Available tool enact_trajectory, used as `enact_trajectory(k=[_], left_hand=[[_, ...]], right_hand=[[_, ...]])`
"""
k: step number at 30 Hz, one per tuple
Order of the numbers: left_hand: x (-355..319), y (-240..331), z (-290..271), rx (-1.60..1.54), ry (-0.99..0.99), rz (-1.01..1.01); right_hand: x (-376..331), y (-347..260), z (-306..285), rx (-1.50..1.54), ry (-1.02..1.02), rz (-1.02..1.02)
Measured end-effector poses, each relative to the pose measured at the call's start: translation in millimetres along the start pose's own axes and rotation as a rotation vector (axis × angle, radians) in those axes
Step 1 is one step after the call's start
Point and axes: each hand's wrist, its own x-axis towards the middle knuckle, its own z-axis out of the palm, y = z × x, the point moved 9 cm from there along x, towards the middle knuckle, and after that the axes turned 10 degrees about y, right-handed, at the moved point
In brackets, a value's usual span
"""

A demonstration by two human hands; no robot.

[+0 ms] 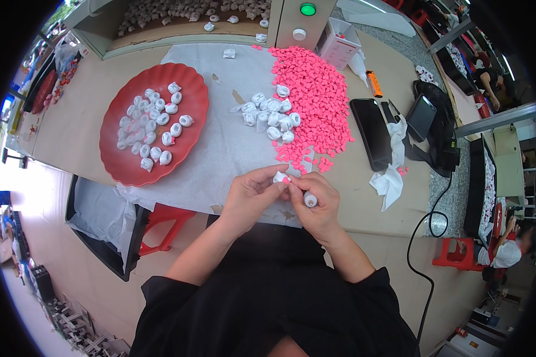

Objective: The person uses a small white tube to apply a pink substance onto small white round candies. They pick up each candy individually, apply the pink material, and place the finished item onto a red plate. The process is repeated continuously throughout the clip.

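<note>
My left hand pinches a small white plastic piece with a pink bit on it, at the near table edge. My right hand meets it fingertip to fingertip and also grips a small white tube-like item in its fist. Just beyond my hands lies a big heap of small pink parts on a white sheet. A cluster of white pieces sits beside the heap. A red scalloped plate at the left holds several more white pieces.
A black phone and a crumpled white cloth lie right of the heap. A bin of white pieces, a green button and a white box stand at the back. A red stool and black tray sit below left.
</note>
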Motion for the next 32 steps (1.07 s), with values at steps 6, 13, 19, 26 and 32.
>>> enact_trajectory(k=[6, 13, 19, 26, 32], left_hand=[[-0.9, 1.8, 1.4, -0.002, -0.011, 0.010], [-9.0, 17.8, 2.0, 0.116, -0.031, 0.319], [-10.3, 15.0, 0.4, 0.126, -0.042, 0.337], [-11.3, 16.1, 1.4, 0.115, -0.053, 0.370], [-13.4, 25.4, 0.0, 0.155, -0.039, 0.387]], right_hand=[[0.1, -3.4, -0.4, -0.012, 0.006, -0.033], [1.1, -3.9, -2.2, 0.051, 0.014, 0.031], [0.3, -4.8, -3.1, 0.061, 0.003, 0.053], [-0.3, -5.0, -4.0, 0.070, 0.003, 0.050], [-4.4, 7.2, -7.3, 0.137, 0.019, 0.177]])
